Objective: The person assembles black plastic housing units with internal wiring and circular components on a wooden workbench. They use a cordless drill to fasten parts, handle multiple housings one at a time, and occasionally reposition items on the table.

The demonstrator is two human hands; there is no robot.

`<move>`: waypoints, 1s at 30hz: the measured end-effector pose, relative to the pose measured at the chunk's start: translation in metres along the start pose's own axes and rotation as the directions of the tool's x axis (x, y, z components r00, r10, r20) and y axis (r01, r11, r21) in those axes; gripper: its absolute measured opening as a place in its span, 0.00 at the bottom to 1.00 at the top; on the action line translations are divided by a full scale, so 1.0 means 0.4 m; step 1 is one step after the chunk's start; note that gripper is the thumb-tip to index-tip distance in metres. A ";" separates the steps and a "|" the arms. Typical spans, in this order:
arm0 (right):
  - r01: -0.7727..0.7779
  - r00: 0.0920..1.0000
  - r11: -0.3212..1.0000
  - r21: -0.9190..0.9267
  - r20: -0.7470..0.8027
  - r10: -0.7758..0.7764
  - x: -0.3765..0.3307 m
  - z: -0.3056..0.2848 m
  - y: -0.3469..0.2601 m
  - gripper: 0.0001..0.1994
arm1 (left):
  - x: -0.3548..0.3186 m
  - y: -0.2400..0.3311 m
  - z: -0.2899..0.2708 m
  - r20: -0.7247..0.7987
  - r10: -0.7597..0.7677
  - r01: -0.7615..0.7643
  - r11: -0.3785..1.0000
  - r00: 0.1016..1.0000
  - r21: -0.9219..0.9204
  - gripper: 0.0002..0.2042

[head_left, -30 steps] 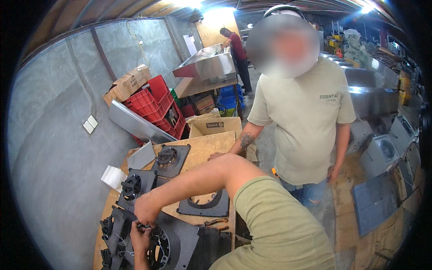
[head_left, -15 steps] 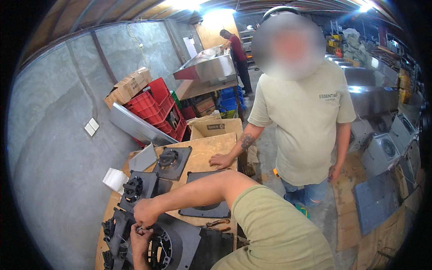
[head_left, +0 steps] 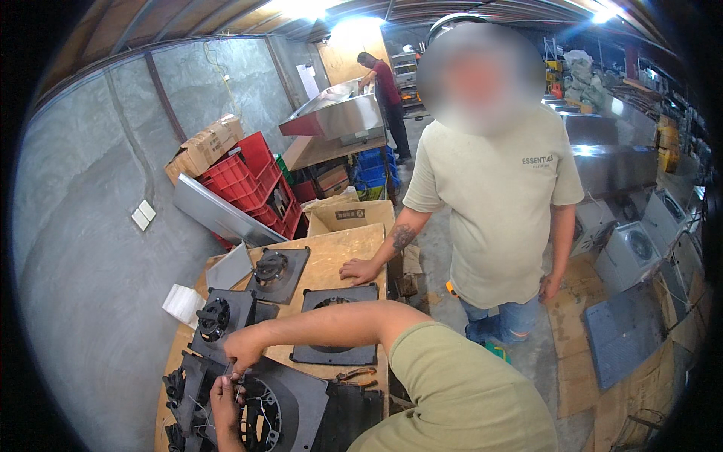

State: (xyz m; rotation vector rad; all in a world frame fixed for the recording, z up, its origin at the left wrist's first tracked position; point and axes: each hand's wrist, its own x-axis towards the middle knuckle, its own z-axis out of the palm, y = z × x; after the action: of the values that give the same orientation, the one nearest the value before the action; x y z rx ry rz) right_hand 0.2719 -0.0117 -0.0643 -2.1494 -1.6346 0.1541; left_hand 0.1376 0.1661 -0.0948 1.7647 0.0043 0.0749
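The one view looks from the head, through the left of two side-by-side fisheye cameras, down and outward across the tabletop point(head_left: 354, 245). The fingers point(head_left: 220, 387) lie near, low at left; a co-worker point(head_left: 497, 203) stands farther, a second person point(head_left: 386, 92) far back.

The left hand point(head_left: 225, 405) and right hand point(head_left: 245, 349) sit close together by a black panel point(head_left: 305, 392), near left; pliers point(head_left: 357, 375) lie right, a co-worker's hand point(head_left: 360, 270) on the far tabletop point(head_left: 343, 245).

Prints I can see
Dark lettering point(head_left: 537, 160) on a beige cloth T-shirt point(head_left: 497, 207); dark label point(head_left: 349, 214) inside a brown cardboard box point(head_left: 374, 213).
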 end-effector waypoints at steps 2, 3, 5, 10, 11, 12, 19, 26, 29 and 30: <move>-0.039 0.999 0.999 -0.019 0.006 0.039 -0.011 0.005 -0.005 0.27 | 0.004 0.002 0.001 -0.021 -0.020 0.019 0.999 1.000 -0.034 0.18; -0.067 0.998 0.997 0.027 0.021 0.066 -0.016 0.011 -0.005 0.27 | 0.006 0.002 0.000 -0.018 -0.003 0.004 1.000 1.000 0.016 0.18; -0.124 0.992 0.986 0.114 0.026 0.122 -0.020 0.030 0.001 0.28 | 0.011 -0.002 -0.004 -0.032 0.005 -0.001 0.992 0.999 0.123 0.18; -0.113 0.975 0.972 0.206 -0.167 0.148 -0.026 0.105 0.018 0.28 | 0.000 -0.014 -0.015 -0.029 -0.063 0.063 0.998 0.998 -0.012 0.17; -0.077 0.973 0.974 0.213 -0.198 0.120 -0.029 0.115 0.017 0.28 | -0.003 -0.013 -0.017 0.016 -0.012 0.013 0.997 1.000 -0.073 0.16; -0.059 0.968 0.976 0.210 -0.227 0.108 -0.033 0.122 0.014 0.28 | -0.002 -0.011 -0.015 -0.022 -0.017 0.018 0.997 1.000 0.072 0.16; -0.209 0.927 0.938 0.276 -0.249 0.280 -0.058 0.116 -0.030 0.27 | 0.001 0.010 -0.011 0.030 0.002 -0.001 1.000 1.000 -0.031 0.15; -0.202 0.863 0.922 0.330 -0.386 0.327 -0.066 0.144 -0.050 0.25 | 0.011 -0.022 -0.032 0.043 -0.028 0.034 0.989 0.999 -0.146 0.13; -0.182 0.844 0.913 0.365 -0.418 0.336 -0.063 0.151 -0.049 0.24 | 0.024 -0.033 -0.044 -0.016 -0.134 0.132 0.987 0.991 -0.096 0.12; -0.176 0.838 0.910 0.376 -0.429 0.339 -0.060 0.153 -0.051 0.23 | 0.026 -0.035 -0.046 0.043 -0.084 0.090 0.981 0.996 -0.170 0.12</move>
State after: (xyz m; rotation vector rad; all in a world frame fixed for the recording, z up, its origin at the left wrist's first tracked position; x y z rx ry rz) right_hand 0.2258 -0.0132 -0.1154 -1.9391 -0.9510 -0.0392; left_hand 0.1476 0.1874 -0.1044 1.5909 0.0480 -0.0195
